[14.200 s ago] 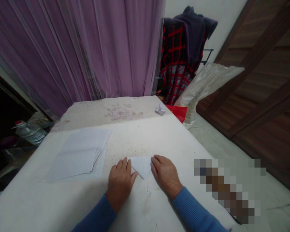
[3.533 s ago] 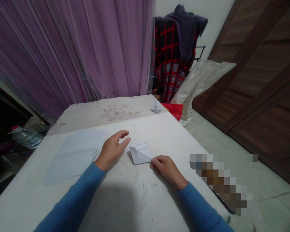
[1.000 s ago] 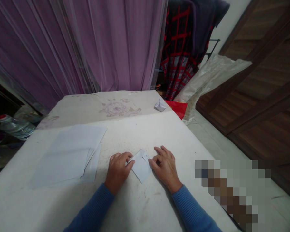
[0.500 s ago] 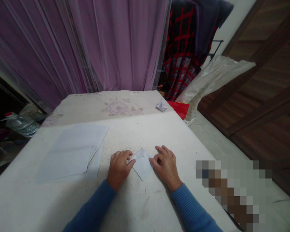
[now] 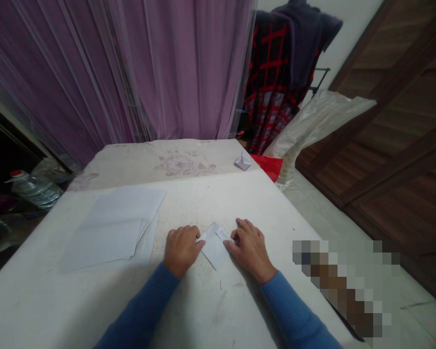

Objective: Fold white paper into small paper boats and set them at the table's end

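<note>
A small folded sheet of white paper (image 5: 214,247) lies on the table, turned like a diamond, with a loose flap and faint marks near its upper right edge. My left hand (image 5: 182,249) pinches its left corner between thumb and curled fingers. At the right corner, my right hand (image 5: 250,247) has its thumb and index finger closed on the paper's edge, the other fingers bent above the table. What lies under the fingertips is hidden.
A stack of white paper sheets (image 5: 112,228) lies to the left. A small folded paper piece (image 5: 242,161) stands near the table's far right corner, beside a red bag (image 5: 271,167). The table (image 5: 218,315) has a floral far end. A large water bottle (image 5: 34,189) stands left.
My right hand's fingers have closed in a little at the paper's right corner. The folded paper stays in place between both hands. The camera view has shifted slightly.
</note>
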The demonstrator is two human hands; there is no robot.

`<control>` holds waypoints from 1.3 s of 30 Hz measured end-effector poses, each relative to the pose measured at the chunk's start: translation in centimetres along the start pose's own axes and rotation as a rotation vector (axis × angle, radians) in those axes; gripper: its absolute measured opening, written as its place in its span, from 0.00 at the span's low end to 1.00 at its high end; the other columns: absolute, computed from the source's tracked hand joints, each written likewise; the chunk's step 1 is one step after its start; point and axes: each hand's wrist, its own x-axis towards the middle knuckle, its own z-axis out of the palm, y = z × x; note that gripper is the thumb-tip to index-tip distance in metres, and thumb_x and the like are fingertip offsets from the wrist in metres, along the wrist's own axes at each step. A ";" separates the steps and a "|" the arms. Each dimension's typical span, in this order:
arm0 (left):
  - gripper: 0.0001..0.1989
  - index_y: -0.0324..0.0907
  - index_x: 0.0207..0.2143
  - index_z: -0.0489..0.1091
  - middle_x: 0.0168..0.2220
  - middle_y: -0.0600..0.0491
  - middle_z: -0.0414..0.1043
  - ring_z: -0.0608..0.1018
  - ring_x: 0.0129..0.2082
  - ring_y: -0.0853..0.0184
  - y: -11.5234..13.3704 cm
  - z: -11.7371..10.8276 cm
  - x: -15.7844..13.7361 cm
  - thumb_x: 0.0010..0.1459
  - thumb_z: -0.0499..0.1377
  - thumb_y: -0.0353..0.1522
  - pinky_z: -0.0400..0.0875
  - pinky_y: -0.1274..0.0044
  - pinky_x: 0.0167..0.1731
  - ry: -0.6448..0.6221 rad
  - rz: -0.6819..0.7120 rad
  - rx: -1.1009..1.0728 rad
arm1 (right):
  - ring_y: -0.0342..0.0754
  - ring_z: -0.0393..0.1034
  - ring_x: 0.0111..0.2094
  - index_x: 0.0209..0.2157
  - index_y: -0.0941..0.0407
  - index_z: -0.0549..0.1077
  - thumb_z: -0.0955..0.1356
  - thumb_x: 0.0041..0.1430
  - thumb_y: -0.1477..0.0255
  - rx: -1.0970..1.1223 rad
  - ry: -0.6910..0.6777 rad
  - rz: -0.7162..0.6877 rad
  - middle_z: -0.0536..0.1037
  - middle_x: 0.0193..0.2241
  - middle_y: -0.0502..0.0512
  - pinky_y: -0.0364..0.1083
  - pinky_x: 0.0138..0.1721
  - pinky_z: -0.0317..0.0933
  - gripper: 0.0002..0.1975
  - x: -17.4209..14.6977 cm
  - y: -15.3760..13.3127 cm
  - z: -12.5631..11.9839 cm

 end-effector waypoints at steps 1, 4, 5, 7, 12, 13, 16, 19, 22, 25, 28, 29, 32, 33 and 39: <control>0.07 0.45 0.36 0.71 0.38 0.53 0.75 0.75 0.42 0.61 0.1 -0.1 0.1 0.60 0.58 0.37 0.59 0.69 0.42 -0.020 -0.002 0.019 | 0.62 0.54 0.63 0.31 0.55 0.75 0.70 0.54 0.66 -0.028 -0.031 0.002 0.67 0.59 0.61 0.60 0.57 0.51 0.06 0.1 -0.3 -0.4; 0.08 0.44 0.36 0.71 0.39 0.51 0.74 0.75 0.43 0.60 0.4 -0.3 0.2 0.62 0.56 0.37 0.60 0.69 0.41 -0.064 0.002 0.070 | 0.61 0.58 0.60 0.31 0.55 0.75 0.70 0.54 0.68 -0.089 -0.087 0.004 0.68 0.57 0.61 0.55 0.53 0.56 0.06 0.3 -1.2 -1.4; 0.08 0.44 0.37 0.71 0.39 0.51 0.74 0.75 0.43 0.59 0.5 -0.3 0.2 0.62 0.55 0.37 0.60 0.68 0.41 -0.068 0.003 0.081 | 0.59 0.61 0.58 0.31 0.55 0.75 0.70 0.54 0.68 -0.101 -0.096 0.008 0.70 0.55 0.61 0.53 0.50 0.58 0.06 0.2 -1.5 -1.6; 0.08 0.44 0.39 0.71 0.40 0.50 0.74 0.75 0.44 0.59 0.6 -0.1 0.0 0.63 0.55 0.37 0.60 0.68 0.41 -0.058 0.004 0.095 | 0.56 0.67 0.51 0.33 0.56 0.74 0.70 0.55 0.68 -0.120 -0.107 0.029 0.73 0.49 0.60 0.48 0.44 0.60 0.06 0.0 -2.0 -1.8; 0.09 0.43 0.41 0.69 0.42 0.48 0.73 0.74 0.45 0.58 0.8 0.7 -0.9 0.64 0.53 0.36 0.61 0.68 0.42 -0.005 0.012 0.130 | 0.51 0.73 0.37 0.43 0.56 0.71 0.68 0.58 0.66 -0.160 -0.183 0.138 0.78 0.37 0.56 0.45 0.34 0.58 0.13 -0.4 -2.7 -2.3; 0.09 0.43 0.41 0.69 0.42 0.48 0.72 0.74 0.45 0.58 0.9 0.8 -1.0 0.64 0.53 0.35 0.61 0.68 0.42 0.000 0.011 0.136 | 0.52 0.73 0.38 0.44 0.56 0.71 0.68 0.57 0.65 -0.173 -0.211 0.157 0.79 0.37 0.57 0.45 0.33 0.57 0.14 -0.3 -2.7 -2.3; 0.09 0.42 0.41 0.69 0.43 0.46 0.72 0.74 0.46 0.57 1.2 0.8 -1.4 0.64 0.52 0.35 0.61 0.68 0.43 0.004 -0.001 0.143 | 0.53 0.74 0.40 0.41 0.55 0.74 0.68 0.56 0.63 -0.195 -0.269 0.176 0.80 0.38 0.59 0.45 0.33 0.57 0.13 0.1 -2.6 -2.4; 0.09 0.42 0.41 0.68 0.43 0.46 0.72 0.74 0.46 0.58 1.2 0.6 -1.5 0.64 0.52 0.35 0.61 0.68 0.43 -0.017 -0.008 0.138 | 0.52 0.74 0.40 0.37 0.53 0.76 0.68 0.56 0.65 -0.164 -0.259 0.136 0.80 0.36 0.56 0.45 0.34 0.58 0.09 0.5 -2.3 -2.1; 0.08 0.42 0.41 0.68 0.41 0.47 0.74 0.75 0.45 0.58 0.9 0.0 -1.2 0.64 0.52 0.35 0.61 0.68 0.42 -0.042 -0.002 0.111 | 0.52 0.75 0.39 0.36 0.52 0.77 0.69 0.56 0.66 -0.144 -0.210 0.081 0.81 0.35 0.55 0.45 0.33 0.59 0.07 1.3 -2.1 -1.9; 0.07 0.43 0.39 0.68 0.39 0.49 0.75 0.76 0.42 0.59 0.5 -0.7 -0.3 0.64 0.53 0.35 0.62 0.70 0.39 -0.032 0.001 0.075 | 0.51 0.75 0.38 0.37 0.52 0.76 0.69 0.56 0.67 -0.168 -0.153 0.020 0.81 0.35 0.55 0.44 0.33 0.59 0.07 2.9 -2.3 -2.1; 0.06 0.45 0.39 0.67 0.37 0.52 0.76 0.78 0.39 0.62 0.1 -0.9 0.9 0.63 0.55 0.37 0.61 0.74 0.36 0.024 -0.041 0.020 | 0.52 0.75 0.38 0.39 0.53 0.76 0.69 0.57 0.67 -0.192 -0.114 -0.018 0.81 0.35 0.56 0.45 0.34 0.60 0.08 4.8 -2.6 -2.3; 0.06 0.45 0.39 0.66 0.36 0.53 0.76 0.78 0.38 0.63 -0.1 -0.9 1.3 0.63 0.56 0.37 0.61 0.74 0.34 0.044 -0.064 -0.010 | 0.52 0.75 0.38 0.40 0.53 0.75 0.68 0.58 0.68 -0.192 -0.106 -0.027 0.81 0.36 0.57 0.45 0.34 0.60 0.09 5.2 -2.7 -2.3; 0.10 0.46 0.43 0.64 0.35 0.56 0.77 0.79 0.36 0.65 -0.5 -0.4 1.8 0.61 0.58 0.38 0.60 0.76 0.31 0.084 -0.120 -0.091 | 0.52 0.74 0.40 0.42 0.54 0.75 0.66 0.59 0.71 -0.180 -0.059 -0.082 0.80 0.39 0.58 0.45 0.37 0.62 0.09 5.7 -2.8 -1.8; 0.11 0.46 0.43 0.64 0.35 0.57 0.77 0.79 0.35 0.65 -0.6 -0.1 1.9 0.61 0.58 0.38 0.60 0.76 0.31 0.091 -0.129 -0.104 | 0.52 0.73 0.41 0.43 0.54 0.75 0.66 0.60 0.72 -0.168 -0.022 -0.121 0.79 0.41 0.58 0.46 0.39 0.62 0.10 5.5 -2.8 -1.5; 0.12 0.47 0.43 0.63 0.34 0.58 0.77 0.79 0.35 0.66 -0.8 0.3 1.6 0.60 0.59 0.39 0.61 0.77 0.31 0.093 -0.123 -0.115 | 0.54 0.58 0.62 0.58 0.56 0.67 0.62 0.65 0.71 -0.047 0.066 -0.540 0.68 0.60 0.60 0.54 0.61 0.50 0.20 4.0 -3.0 0.6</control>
